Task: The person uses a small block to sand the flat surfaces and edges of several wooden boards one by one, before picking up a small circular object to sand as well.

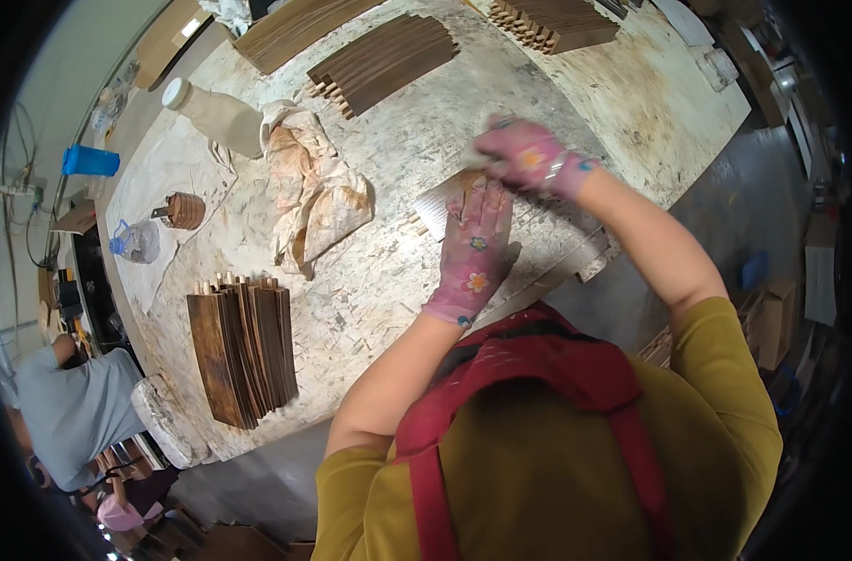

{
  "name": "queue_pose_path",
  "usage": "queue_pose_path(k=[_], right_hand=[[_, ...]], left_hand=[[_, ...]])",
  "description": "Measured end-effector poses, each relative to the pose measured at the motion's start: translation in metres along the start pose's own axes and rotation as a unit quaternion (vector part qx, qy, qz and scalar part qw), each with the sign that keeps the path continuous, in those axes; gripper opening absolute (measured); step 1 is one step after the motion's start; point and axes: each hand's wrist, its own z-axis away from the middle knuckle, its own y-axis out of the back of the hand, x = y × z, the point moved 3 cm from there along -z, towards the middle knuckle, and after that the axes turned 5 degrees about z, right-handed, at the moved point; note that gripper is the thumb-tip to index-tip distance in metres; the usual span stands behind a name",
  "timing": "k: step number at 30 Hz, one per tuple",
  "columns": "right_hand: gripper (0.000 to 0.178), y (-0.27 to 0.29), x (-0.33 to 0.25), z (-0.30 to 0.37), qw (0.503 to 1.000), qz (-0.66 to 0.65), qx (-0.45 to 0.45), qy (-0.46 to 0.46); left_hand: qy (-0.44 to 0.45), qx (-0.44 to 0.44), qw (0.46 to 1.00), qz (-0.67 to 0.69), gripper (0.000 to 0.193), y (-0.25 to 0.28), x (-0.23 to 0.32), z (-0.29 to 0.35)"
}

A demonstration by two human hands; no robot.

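My left hand (476, 245), in a pink flowered glove, lies flat with its fingers stretched out. Under and beside its fingers is a pale, shiny, finely lined flat piece (433, 208), mostly covered by the hand. Small wooden peg ends (413, 224) poke out at its left edge. Just beyond the left fingertips, my right hand (535, 161) in a matching glove is curled and blurred by motion. Its fingers close over something I cannot make out.
Stacks of dark wooden slats stand at the front left (242, 351), back middle (384, 64) and back right (571, 23) of the stained table (342, 323). A crumpled cloth (314, 192), whitish jar (216, 117) and plastic bottle (141, 241) lie left. Another person (75, 411) is at far left.
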Motion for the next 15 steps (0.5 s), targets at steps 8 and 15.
queue_pose_path(k=[8, 15], right_hand=[[0.029, 0.03, -0.014, 0.025, 0.991, -0.007, 0.087, 0.097], [0.022, -0.015, -0.086, -0.008, 0.949, 0.036, -0.097, 0.298]], left_hand=[[-0.007, 0.02, 1.0, -0.005, 0.058, -0.015, 0.01, 0.005], [0.064, -0.11, 0.99, 0.063, 0.052, -0.017, 0.012, 0.011]])
